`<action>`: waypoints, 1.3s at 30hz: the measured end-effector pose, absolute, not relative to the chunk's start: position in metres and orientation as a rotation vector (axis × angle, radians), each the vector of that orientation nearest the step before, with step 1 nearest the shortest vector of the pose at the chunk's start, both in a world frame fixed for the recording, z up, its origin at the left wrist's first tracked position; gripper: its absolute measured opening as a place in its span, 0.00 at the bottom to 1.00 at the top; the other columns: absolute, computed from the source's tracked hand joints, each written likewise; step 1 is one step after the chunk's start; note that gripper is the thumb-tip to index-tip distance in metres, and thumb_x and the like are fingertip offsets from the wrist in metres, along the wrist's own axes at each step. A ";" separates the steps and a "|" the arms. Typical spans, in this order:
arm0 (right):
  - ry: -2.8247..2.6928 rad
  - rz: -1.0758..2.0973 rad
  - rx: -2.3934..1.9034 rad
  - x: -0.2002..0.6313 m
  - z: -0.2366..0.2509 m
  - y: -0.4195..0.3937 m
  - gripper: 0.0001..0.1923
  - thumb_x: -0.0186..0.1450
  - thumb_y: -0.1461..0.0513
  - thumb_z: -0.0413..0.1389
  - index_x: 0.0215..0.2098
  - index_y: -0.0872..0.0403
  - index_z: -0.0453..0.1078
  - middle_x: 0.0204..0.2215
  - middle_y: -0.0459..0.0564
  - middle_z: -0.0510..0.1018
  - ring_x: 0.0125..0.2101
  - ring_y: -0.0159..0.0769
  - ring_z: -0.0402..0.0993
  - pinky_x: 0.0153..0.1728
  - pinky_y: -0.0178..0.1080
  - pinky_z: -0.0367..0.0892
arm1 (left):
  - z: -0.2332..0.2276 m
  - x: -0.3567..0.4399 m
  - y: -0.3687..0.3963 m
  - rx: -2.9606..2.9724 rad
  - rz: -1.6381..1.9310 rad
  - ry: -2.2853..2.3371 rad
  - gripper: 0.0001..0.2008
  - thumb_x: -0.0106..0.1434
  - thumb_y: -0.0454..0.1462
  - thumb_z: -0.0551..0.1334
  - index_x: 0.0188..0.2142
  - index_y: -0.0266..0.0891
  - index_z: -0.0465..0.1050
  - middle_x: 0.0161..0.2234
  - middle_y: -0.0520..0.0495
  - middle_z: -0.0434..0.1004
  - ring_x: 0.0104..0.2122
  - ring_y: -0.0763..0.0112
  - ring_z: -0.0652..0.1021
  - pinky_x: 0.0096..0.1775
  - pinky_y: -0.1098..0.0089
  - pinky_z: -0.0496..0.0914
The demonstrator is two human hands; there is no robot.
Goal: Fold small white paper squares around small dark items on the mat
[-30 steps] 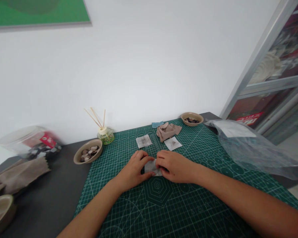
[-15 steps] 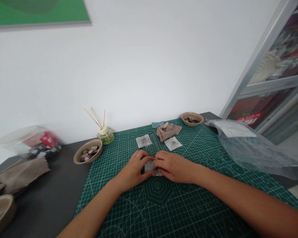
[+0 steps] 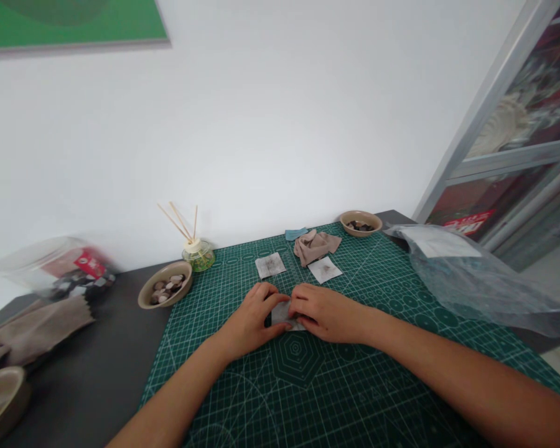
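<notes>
On the green cutting mat [image 3: 242, 398], both hands meet over a small white square sheet [image 3: 279, 314], paper or thin cloth, partly covered by my fingers. From its left side, my left hand [image 3: 252, 317] holds the sheet, index finger at the far edge and thumb at the near edge. My right hand [image 3: 326, 314] has its fingers bent and pressed together over the sheet's right part; what lies under those fingertips is hidden. Beyond the hands lie two more white squares, a left one [image 3: 270, 266] and a right one [image 3: 325, 269], both with dark smudges.
A crumpled beige cloth [image 3: 315, 247] and a blue piece [image 3: 295, 234] lie behind. Bowls of pieces stand left [image 3: 144, 294] and right [image 3: 361, 233]. There are a reed diffuser [image 3: 198, 256], plastic bag [image 3: 466, 286], clear container [image 3: 51, 264], brown cloth [image 3: 46, 326] and another bowl [image 3: 9, 398].
</notes>
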State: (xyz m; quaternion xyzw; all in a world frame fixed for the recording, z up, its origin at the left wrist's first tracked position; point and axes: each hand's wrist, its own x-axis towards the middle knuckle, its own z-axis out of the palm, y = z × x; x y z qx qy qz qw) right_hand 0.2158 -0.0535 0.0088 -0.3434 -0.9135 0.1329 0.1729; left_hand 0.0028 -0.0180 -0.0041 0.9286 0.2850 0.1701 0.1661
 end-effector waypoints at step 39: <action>-2.607 0.346 -0.966 0.216 0.010 -0.054 0.06 0.61 0.69 0.54 0.37 0.57 0.68 0.36 0.51 0.69 0.37 0.36 0.66 0.38 0.38 0.62 | -0.004 0.003 -0.017 2.638 0.502 0.800 0.20 0.58 0.37 0.66 0.49 0.43 0.67 0.45 0.46 0.65 0.47 0.60 0.67 0.50 0.58 0.65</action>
